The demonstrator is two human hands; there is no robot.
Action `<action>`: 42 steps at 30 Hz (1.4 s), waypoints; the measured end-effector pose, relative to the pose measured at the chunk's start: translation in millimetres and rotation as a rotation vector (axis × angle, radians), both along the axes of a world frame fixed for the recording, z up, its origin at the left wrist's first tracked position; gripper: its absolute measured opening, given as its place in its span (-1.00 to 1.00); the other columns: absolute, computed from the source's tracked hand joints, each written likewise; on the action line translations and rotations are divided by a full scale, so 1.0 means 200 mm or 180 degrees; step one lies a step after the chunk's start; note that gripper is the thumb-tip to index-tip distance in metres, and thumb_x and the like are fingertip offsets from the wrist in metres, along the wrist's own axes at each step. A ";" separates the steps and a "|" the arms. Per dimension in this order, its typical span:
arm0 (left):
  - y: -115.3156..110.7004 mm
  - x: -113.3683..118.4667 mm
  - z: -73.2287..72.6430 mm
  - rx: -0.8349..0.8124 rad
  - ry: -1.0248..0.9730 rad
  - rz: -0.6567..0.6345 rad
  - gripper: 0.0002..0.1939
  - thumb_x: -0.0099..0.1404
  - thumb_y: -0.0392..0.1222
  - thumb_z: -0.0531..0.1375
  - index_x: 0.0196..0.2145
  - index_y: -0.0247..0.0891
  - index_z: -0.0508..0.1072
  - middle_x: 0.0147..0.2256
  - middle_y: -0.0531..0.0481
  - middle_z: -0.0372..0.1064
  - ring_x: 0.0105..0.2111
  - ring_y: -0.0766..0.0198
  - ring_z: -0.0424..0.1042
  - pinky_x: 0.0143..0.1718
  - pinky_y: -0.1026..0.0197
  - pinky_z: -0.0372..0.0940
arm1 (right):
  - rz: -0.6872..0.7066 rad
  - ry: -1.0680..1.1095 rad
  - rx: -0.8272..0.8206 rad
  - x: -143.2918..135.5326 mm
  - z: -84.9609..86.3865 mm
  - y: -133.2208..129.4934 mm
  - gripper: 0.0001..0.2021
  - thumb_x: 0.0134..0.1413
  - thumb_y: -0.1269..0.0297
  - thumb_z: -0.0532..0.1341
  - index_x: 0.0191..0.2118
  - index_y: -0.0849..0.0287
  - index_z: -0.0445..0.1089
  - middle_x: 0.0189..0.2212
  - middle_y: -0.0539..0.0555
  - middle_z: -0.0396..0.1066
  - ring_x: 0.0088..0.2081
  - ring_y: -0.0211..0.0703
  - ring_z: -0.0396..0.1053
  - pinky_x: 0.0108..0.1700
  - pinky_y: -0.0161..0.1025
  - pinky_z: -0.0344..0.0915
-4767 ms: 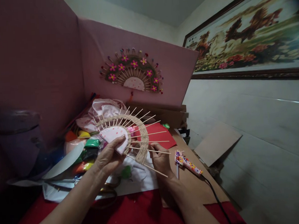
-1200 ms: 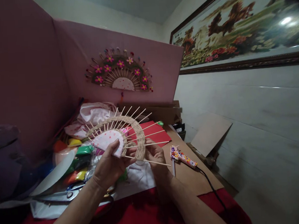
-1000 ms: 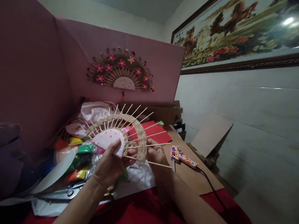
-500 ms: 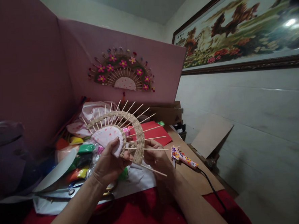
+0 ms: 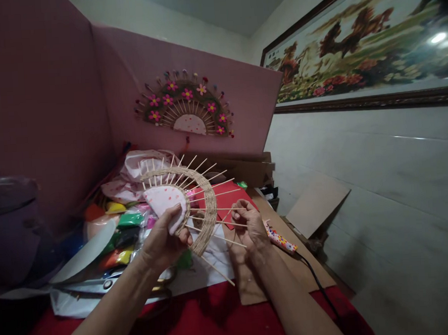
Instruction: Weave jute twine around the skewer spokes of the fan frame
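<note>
A half-round fan (image 5: 209, 198) of thin wooden sticks, woven across with a band of brown twine, is tilted in front of me. My left hand (image 5: 163, 240) grips its base, a padded white half circle (image 5: 164, 202) with pink dots, thumb on top and fingers underneath. At the fan's right side, my right hand (image 5: 252, 227) is closed in a pinch by the stick ends. A thin strand of twine (image 5: 227, 219) appears to run from those fingertips toward the woven band. Behind the sticks, a small roll of twine is partly hidden.
A flower-patterned glue gun (image 5: 283, 240) with a black cord lies on cardboard at right. Red sheets (image 5: 220, 193) lie behind the fan. Large scissors (image 5: 98, 285) and colourful clay packets (image 5: 130, 220) are at left. A finished flowered fan (image 5: 188, 106) hangs on the pink board.
My right hand has moved right and slightly up, from behind the woven band out to the stick tips. The fan has turned a little, its lowest stick pointing further down.
</note>
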State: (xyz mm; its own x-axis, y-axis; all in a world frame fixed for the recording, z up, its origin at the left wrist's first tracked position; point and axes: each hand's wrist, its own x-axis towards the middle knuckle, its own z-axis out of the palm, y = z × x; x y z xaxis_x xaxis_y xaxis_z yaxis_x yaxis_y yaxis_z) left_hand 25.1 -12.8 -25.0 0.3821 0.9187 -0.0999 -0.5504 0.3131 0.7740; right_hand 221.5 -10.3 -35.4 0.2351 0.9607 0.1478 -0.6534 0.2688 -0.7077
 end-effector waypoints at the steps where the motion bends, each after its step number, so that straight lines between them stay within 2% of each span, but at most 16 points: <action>1: 0.01 0.00 0.00 -0.0048 -0.0032 0.0128 -0.74 0.19 -0.07 0.07 -0.46 -0.33 0.41 -0.80 0.05 0.20 -0.77 0.32 0.23 -0.68 0.28 0.21 | -0.0045 0.0071 -0.0112 0.01 0.00 0.01 -0.74 -0.39 0.48 0.32 -0.46 0.18 0.27 -0.62 -0.12 0.30 -0.65 -0.46 0.15 -0.69 -0.52 -0.04; 5: 0.02 0.01 0.01 -0.0234 -0.0049 0.0653 -0.82 0.14 -0.14 0.12 -0.52 -0.30 0.34 -0.79 0.08 0.20 -0.80 0.36 0.20 -0.70 0.30 0.21 | -0.0324 0.0156 -0.0285 0.02 -0.02 0.02 -0.73 -0.41 0.43 0.34 -0.46 0.18 0.28 -0.60 -0.09 0.36 -0.65 -0.45 0.20 -0.69 -0.53 0.02; 7: 0.01 0.01 0.02 -0.0244 0.0069 0.0719 -0.81 0.13 -0.13 0.13 -0.53 -0.29 0.32 -0.80 0.08 0.19 -0.79 0.34 0.21 -0.71 0.31 0.19 | -0.0475 0.0070 -0.0271 0.02 -0.01 0.01 -0.70 -0.44 0.39 0.37 -0.45 0.18 0.29 -0.60 -0.08 0.38 -0.65 -0.44 0.21 -0.67 -0.52 0.07; 11: 0.01 0.00 0.02 -0.0164 0.0399 0.0635 -0.78 0.11 -0.07 0.13 -0.54 -0.28 0.30 -0.81 0.07 0.18 -0.79 0.29 0.25 -0.79 0.34 0.08 | -0.0804 -0.0198 -0.0048 0.03 0.00 0.01 -0.71 -0.44 0.34 0.38 -0.48 0.20 0.30 -0.64 -0.08 0.35 -0.69 -0.48 0.13 -0.69 -0.51 -0.02; 14: 0.02 -0.02 0.01 -0.0075 0.0382 0.0432 -0.78 0.11 -0.05 0.14 -0.51 -0.28 0.32 -0.80 0.09 0.19 -0.80 0.33 0.21 -0.78 0.33 0.08 | -0.1021 -0.0393 0.0046 0.03 0.01 0.02 -0.73 -0.44 0.32 0.38 -0.51 0.21 0.31 -0.67 -0.13 0.29 -0.71 -0.50 0.05 -0.71 -0.50 -0.08; 17: 0.02 -0.02 0.01 -0.0093 0.0095 0.0266 -0.82 0.12 -0.12 0.16 -0.51 -0.30 0.34 -0.77 0.11 0.22 -0.82 0.41 0.15 -0.76 0.34 0.12 | -0.0949 -0.0403 -0.0062 0.02 0.01 0.02 -0.72 -0.45 0.32 0.39 -0.51 0.20 0.31 -0.65 -0.14 0.29 -0.70 -0.49 0.07 -0.70 -0.49 -0.05; 20: -0.01 -0.01 0.05 -0.0219 -0.0225 0.0170 -0.83 0.16 -0.18 0.12 -0.51 -0.32 0.35 -0.79 0.13 0.18 -0.84 0.45 0.09 -0.77 0.34 0.11 | -0.0797 -0.0386 0.0007 -0.02 -0.02 0.01 -0.77 -0.40 0.33 0.37 -0.50 0.18 0.33 -0.64 -0.12 0.31 -0.68 -0.46 0.10 -0.67 -0.46 0.00; 24: -0.05 -0.01 0.09 -0.0463 -0.0548 -0.0011 -0.73 0.24 -0.13 0.04 -0.52 -0.35 0.36 -0.84 0.15 0.08 -0.87 0.47 0.02 -0.82 0.36 0.07 | -0.0718 -0.0648 0.0307 -0.10 -0.08 0.01 -0.86 -0.31 0.37 0.34 -0.47 0.17 0.43 -0.55 -0.05 0.40 -0.55 -0.36 0.26 -0.51 -0.39 0.18; 29: -0.05 -0.01 0.09 -0.0315 -0.0596 -0.0112 -0.70 0.27 -0.15 0.00 -0.47 -0.39 0.39 -0.80 0.10 0.18 -0.87 0.48 0.02 -0.84 0.37 0.07 | -0.0692 -0.1185 0.0811 -0.12 -0.12 0.03 -0.93 -0.18 0.33 0.30 -0.46 0.17 0.44 -0.46 -0.02 0.42 -0.39 -0.27 0.33 -0.29 -0.29 0.25; 35: -0.06 0.00 0.08 -0.0130 -0.0339 -0.0258 -0.71 0.26 -0.17 0.00 -0.45 -0.41 0.41 -0.77 0.07 0.23 -0.87 0.47 0.03 -0.82 0.35 0.11 | -0.1266 -0.2022 0.0624 -0.09 -0.15 0.06 -0.82 -0.09 0.20 0.24 -0.42 0.22 0.38 -0.45 0.02 0.39 -0.41 -0.25 0.30 -0.31 -0.28 0.25; 39: -0.05 -0.02 0.07 -0.0072 -0.0139 -0.0376 -0.65 0.24 -0.12 -0.01 -0.50 -0.41 0.42 -0.88 0.10 0.07 -0.87 0.41 0.05 -0.80 0.34 0.11 | -0.1624 -0.2447 0.0617 -0.07 -0.13 0.04 -0.82 -0.06 0.18 0.22 -0.40 0.20 0.35 -0.43 0.02 0.37 -0.39 -0.24 0.30 -0.29 -0.28 0.24; 42: -0.03 -0.03 0.05 0.0008 -0.0034 -0.0408 -0.65 0.22 -0.08 0.02 -0.58 -0.36 0.38 -0.89 0.09 0.05 -0.86 0.39 0.09 -0.79 0.33 0.12 | -0.2066 -0.2832 0.0610 -0.04 -0.09 0.01 -0.85 -0.02 0.19 0.18 -0.41 0.18 0.32 -0.46 0.01 0.35 -0.41 -0.24 0.28 -0.31 -0.29 0.21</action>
State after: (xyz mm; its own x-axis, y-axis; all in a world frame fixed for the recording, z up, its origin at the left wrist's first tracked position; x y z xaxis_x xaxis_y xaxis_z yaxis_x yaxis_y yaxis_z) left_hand 19.6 -19.7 -14.5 0.4975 0.8625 -0.0930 -0.5141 0.3795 0.7692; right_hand 212.9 -7.9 -54.1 0.4206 0.6376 0.6454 0.3689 0.5298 -0.7637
